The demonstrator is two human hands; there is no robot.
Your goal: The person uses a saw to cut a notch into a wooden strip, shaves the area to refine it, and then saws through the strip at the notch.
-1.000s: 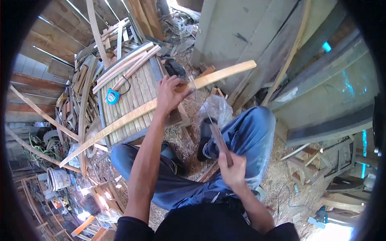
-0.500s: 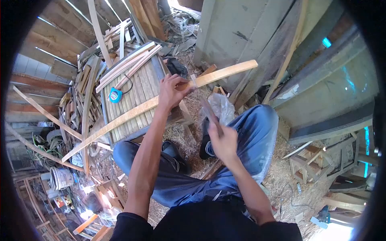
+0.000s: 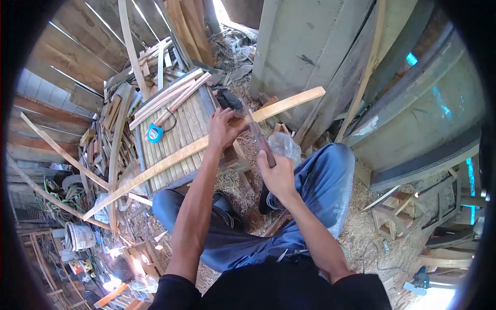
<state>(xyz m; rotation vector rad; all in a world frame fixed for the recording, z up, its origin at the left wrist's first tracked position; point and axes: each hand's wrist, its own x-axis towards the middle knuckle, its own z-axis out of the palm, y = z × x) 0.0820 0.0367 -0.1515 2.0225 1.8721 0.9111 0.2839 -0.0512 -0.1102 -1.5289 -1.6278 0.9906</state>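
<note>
A long wooden strip [image 3: 178, 155] lies slantwise across the slatted bench and sticks out past its right side. My left hand [image 3: 224, 128] is closed on the strip near the bench's right edge, fingers bent over it. In my right hand [image 3: 279, 174] is a handsaw [image 3: 265, 150], gripped by its brown handle. Its thin blade points away from me and crosses the strip just right of my left hand. How deep the blade sits in the wood cannot be made out.
On the slatted bench [image 3: 178, 174] rest a blue tape measure [image 3: 154, 133] and several thin strips [image 3: 170, 98]. Scrap wood is heaped to the left. Large panels [image 3: 305, 57] lean at the right. A clear plastic bag [image 3: 285, 146] lies beyond my right hand, and shavings cover the floor.
My right hand has pushed the handsaw forward and a little left, so more blade extends past the strip. My left hand keeps its hold; the whole view has shifted slightly.
</note>
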